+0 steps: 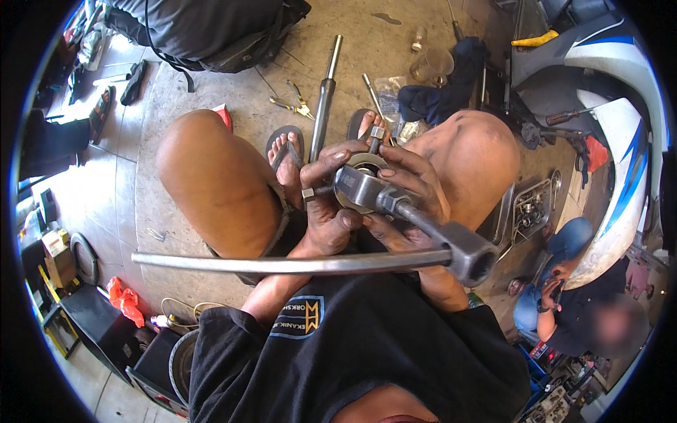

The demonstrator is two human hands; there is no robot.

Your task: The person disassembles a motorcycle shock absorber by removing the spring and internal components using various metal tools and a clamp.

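Note:
My left hand (326, 204) and my right hand (416, 185) are curled around opposite sides of a round metal ring (368, 162). Hex-headed bolts (319, 192) stick out from it, one to the left and one at the far side. A steel tool with a socket-like head (471, 255) lies across my forearms. Its long bar (282, 264) runs left, and a shorter shaft with a dark metal block (355, 187) reaches over the ring; whether they are joined is unclear. A long metal tube (324, 106), like a fork leg, extends away between my feet, its near end hidden by my hand.
Pliers (293, 104) lie on the floor beyond my feet, near a dark backpack (211, 32). At right are a dark cloth (441, 99), a tray of metal parts (530, 211) and a white-and-blue motorcycle panel (617, 176). Another person (557, 303) sits at lower right.

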